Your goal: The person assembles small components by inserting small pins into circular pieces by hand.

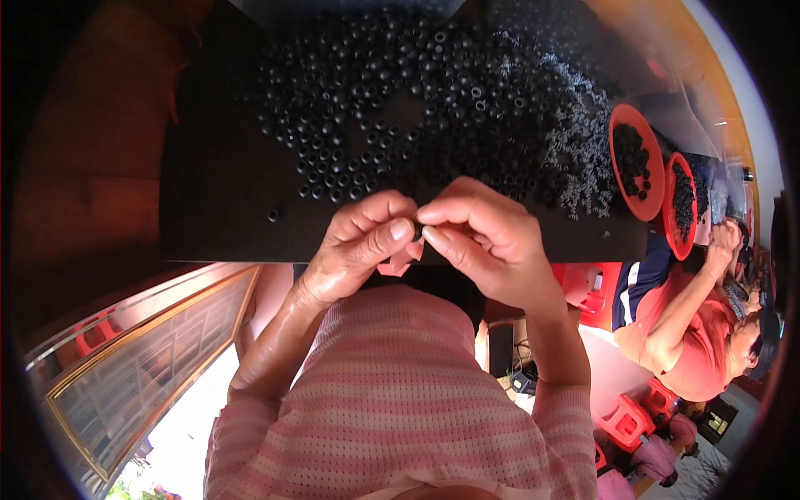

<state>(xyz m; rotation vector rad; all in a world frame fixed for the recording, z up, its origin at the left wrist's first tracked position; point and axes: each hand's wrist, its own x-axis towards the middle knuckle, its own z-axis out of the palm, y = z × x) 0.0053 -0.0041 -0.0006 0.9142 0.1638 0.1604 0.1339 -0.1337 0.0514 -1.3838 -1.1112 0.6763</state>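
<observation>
Head view showed both hands meeting just above the near edge of a dark surface (pixel 217 217). The left hand (pixel 358 246) and the right hand (pixel 483 237) were brought together, fingertips touching, and pinched between them sat a small black ring (pixel 416 230) — mostly hidden, so its exact shape was hard to tell. The left thumb (pixel 392 233) pressed against it from one side, while the right hand's fingers (pixel 437 214) closed on it from the other; both hands were clenched on that one small piece.

Beyond the hands, a broad heap of small black rings (pixel 400 108) was spread across the surface, with a patch of finer grey-black parts (pixel 583 158) at its right edge. One stray ring (pixel 272 215) lay apart, to the left of the hands.

Farther right stood two shallow red-orange dishes (pixel 637 167) holding more black pieces. Beside them another person in a coral shirt (pixel 692 333) sat at the surface — a hand (pixel 725 237) raised near the second dish. Red stools (pixel 625 421) showed below.
</observation>
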